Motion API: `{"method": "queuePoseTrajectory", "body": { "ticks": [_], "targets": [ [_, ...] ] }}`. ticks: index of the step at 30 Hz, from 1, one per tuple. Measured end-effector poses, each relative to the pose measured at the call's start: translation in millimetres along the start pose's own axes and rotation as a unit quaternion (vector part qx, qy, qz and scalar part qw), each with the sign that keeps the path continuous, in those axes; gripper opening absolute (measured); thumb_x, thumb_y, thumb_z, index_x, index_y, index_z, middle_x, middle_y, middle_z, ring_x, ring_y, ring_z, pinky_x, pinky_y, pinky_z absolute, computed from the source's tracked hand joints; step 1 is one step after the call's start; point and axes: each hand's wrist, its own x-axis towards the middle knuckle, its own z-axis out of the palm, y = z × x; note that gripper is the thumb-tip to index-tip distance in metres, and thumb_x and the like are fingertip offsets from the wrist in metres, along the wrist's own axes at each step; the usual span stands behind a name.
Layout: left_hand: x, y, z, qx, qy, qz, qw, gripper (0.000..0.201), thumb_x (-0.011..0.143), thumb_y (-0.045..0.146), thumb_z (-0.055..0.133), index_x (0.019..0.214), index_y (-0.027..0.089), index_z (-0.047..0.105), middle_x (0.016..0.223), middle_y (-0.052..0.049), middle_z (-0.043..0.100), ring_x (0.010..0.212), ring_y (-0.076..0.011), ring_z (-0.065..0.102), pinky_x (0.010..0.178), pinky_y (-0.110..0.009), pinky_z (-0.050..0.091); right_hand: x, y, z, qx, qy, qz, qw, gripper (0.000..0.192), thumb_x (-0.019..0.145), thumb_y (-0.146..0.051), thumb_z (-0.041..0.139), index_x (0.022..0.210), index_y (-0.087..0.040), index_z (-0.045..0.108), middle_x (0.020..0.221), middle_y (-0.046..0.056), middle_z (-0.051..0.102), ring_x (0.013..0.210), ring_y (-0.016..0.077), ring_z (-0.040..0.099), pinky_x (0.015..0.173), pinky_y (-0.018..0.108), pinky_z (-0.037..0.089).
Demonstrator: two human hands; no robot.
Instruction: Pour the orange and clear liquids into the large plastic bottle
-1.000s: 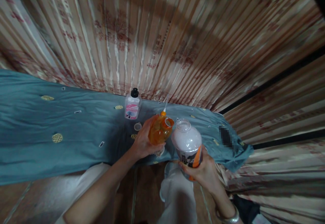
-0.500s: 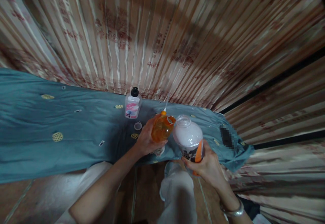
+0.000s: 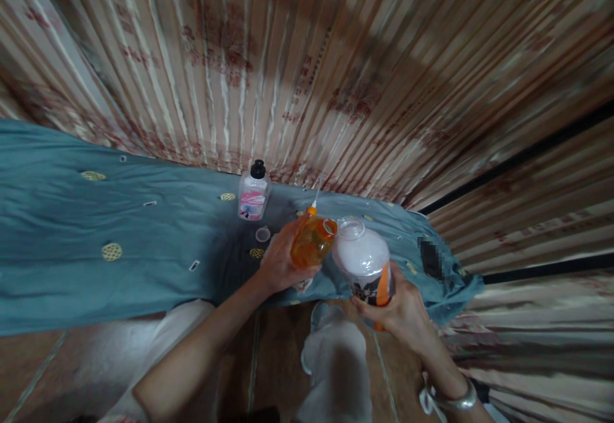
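The left hand [image 3: 278, 263] wraps around the belly of an orange bottle [image 3: 313, 242], fingers curled behind it and thumb across the near side, so the bottle is carried clear of the cloth and leaned toward the right. That lean brings its open mouth up against the neck of the white bottle [image 3: 362, 258], which the right hand [image 3: 400, 311] grips low on its labelled body, fingers closed round the base. Held from underneath like this, the white bottle stands nearly upright with its uncapped mouth facing up, a steady target just beside the orange one's lip. The two bottles sit together between the hands, above the near edge of the blue cloth [image 3: 119, 244]. Whether anything is passing between the two mouths is hard to say; the light is dim and the rims blur together.

A thin white tube with an orange collar [image 3: 313, 205] rises just behind the orange bottle, probably part of its removed top, though I cannot tell what it rests on. Beyond the left hand, a small round cap [image 3: 262, 234] lies flat on the cloth, within easy reach. Farther out from that hand stands a small bottle with a pink label and black cap [image 3: 254, 191], upright and closed, near the striped curtain [image 3: 336, 77]. A metal bangle [image 3: 455, 400] circles the right wrist.
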Motion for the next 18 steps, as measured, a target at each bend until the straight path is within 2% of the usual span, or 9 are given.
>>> {"method": "queuePoseTrajectory", "body": {
  "ticks": [4,9,13,18],
  "targets": [
    [0,-1,3.0,0.003,0.005,0.002,1.000,0.124,0.082,0.037,0.117,0.192,0.031,0.060,0.186,-0.018,0.076,0.174,-0.0472,0.074,0.154,-0.070,0.057,1,0,-8,-0.011,-0.016,-0.016,1.000,0.071,0.069,-0.075,0.092,0.122,-0.029,0.074,0.086,0.010,0.091,0.074,0.0386,0.088,0.073,0.049,0.074],
    [2,-2,7.8,0.006,-0.002,-0.001,1.000,0.127,0.081,0.038,0.119,0.193,0.030,0.060,0.188,-0.019,0.073,0.175,-0.0487,0.072,0.154,-0.069,0.057,3,1,-19,-0.018,-0.022,-0.004,1.000,0.078,0.068,-0.077,0.092,0.126,-0.028,0.075,0.097,0.014,0.095,0.085,0.0424,0.093,0.080,0.051,0.076],
    [4,-2,10.4,0.010,-0.005,0.015,1.000,0.127,0.083,0.035,0.118,0.194,0.032,0.057,0.186,-0.018,0.074,0.174,-0.0485,0.073,0.153,-0.072,0.057,3,3,-23,-0.001,-0.037,-0.001,0.999,0.077,0.065,-0.075,0.094,0.123,-0.028,0.075,0.097,0.014,0.096,0.085,0.0414,0.092,0.083,0.051,0.077],
    [6,-1,11.1,0.003,-0.007,0.016,1.000,0.125,0.082,0.040,0.119,0.192,0.029,0.061,0.185,-0.020,0.074,0.176,-0.0507,0.071,0.156,-0.071,0.054,0,3,-21,0.025,-0.061,-0.002,0.998,0.075,0.066,-0.073,0.099,0.123,-0.027,0.081,0.096,0.009,0.097,0.082,0.0375,0.090,0.074,0.046,0.074]
  ]
}}
